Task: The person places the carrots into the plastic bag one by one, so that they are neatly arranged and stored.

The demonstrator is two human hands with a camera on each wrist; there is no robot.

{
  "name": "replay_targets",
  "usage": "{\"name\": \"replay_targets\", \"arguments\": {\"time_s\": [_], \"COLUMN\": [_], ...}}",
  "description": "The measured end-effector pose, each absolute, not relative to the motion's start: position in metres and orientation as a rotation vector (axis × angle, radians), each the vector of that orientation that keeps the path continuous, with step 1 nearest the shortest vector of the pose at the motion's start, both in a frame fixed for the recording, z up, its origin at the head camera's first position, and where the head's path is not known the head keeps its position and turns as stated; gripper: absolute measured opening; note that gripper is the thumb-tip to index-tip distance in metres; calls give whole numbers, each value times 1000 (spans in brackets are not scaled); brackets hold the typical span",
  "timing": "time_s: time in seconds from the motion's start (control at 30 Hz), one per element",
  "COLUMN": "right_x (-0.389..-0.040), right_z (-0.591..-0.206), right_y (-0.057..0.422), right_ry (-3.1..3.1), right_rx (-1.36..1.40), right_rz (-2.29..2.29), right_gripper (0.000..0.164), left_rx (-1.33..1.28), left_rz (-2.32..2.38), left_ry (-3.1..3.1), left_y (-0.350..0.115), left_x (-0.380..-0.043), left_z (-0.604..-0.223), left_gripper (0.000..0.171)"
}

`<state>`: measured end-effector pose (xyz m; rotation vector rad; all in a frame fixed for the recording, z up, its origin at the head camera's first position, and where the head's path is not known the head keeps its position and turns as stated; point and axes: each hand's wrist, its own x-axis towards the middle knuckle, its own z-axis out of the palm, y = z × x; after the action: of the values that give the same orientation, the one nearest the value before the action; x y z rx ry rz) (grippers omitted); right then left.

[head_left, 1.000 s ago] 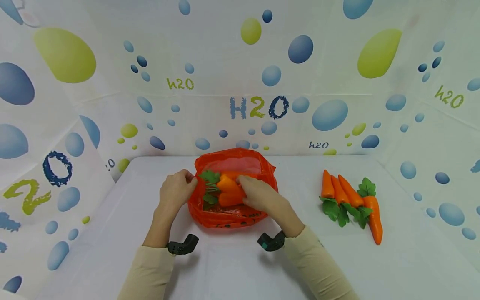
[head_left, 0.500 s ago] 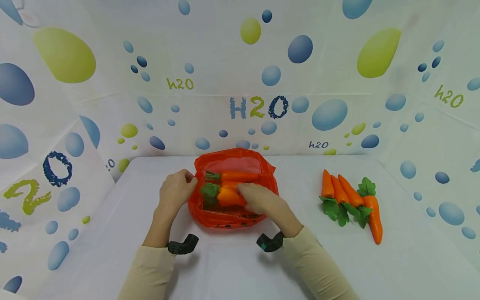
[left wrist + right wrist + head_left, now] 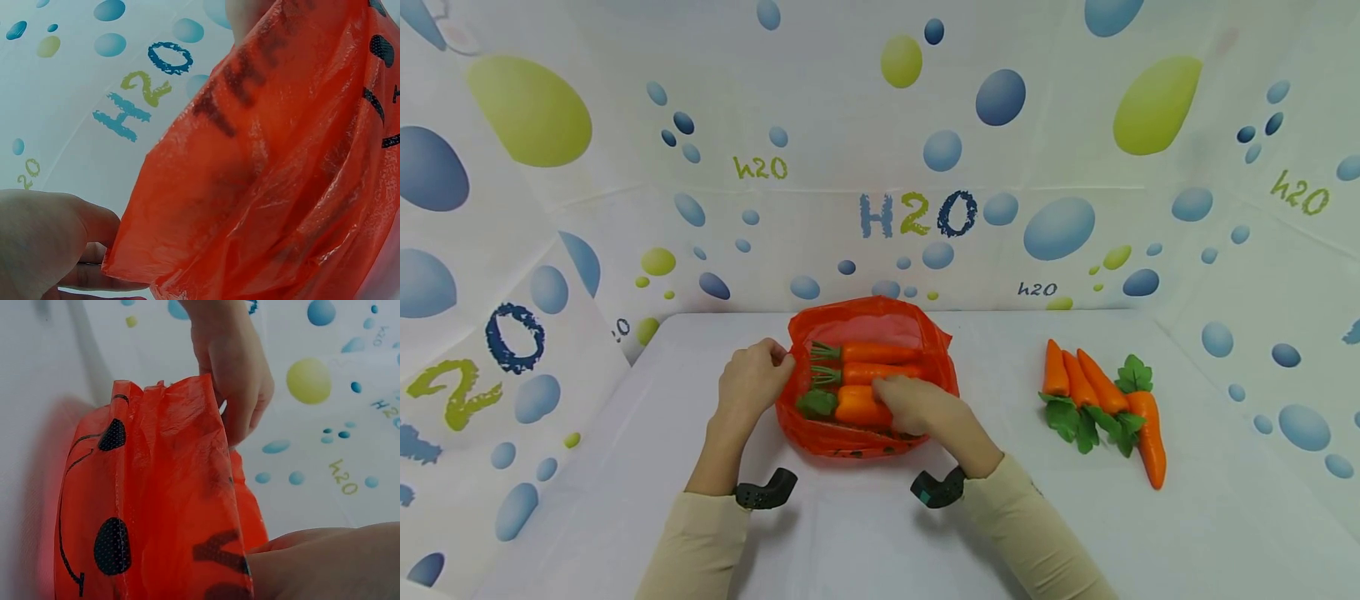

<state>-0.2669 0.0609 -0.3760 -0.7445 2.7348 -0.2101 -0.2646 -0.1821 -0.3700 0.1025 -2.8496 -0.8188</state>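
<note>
Left grip (image 3: 754, 375) pinches red bag (image 3: 822, 438) at its near edge. Right grip (image 3: 919, 405), nearer, curls over leafy carrot (image 3: 854, 406) inside; carrot lies leftward from it, long axis crosswise, leaves (image 3: 817, 405) toward left grip.

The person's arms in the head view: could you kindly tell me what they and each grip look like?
The left sleeve and right sleeve are long and beige. Near each cuff sits a black, bent wrist device; the left device is dark, while the right device bears a small green patch. The left grip and right grip are ungloved hands.
</note>
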Motion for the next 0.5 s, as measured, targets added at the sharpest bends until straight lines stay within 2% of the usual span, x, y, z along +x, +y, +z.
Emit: {"name": "replay_targets", "arguments": {"time_s": [0.2, 0.5], "right_x": [-265, -264], "right_z": [-378, -379], "right_y": [59, 58], "right_ry": [2724, 2758], "right_rx": [-717, -763], "right_rz": [-165, -156], "right_gripper": [41, 24], "left_rx": [97, 85], "left_rz": [-819, -821], "left_ry": [-2840, -2841], "left_y": [-182, -182], "left_x": [-264, -264], "left_z": [-370, -370], "left_gripper": [28, 28]}}
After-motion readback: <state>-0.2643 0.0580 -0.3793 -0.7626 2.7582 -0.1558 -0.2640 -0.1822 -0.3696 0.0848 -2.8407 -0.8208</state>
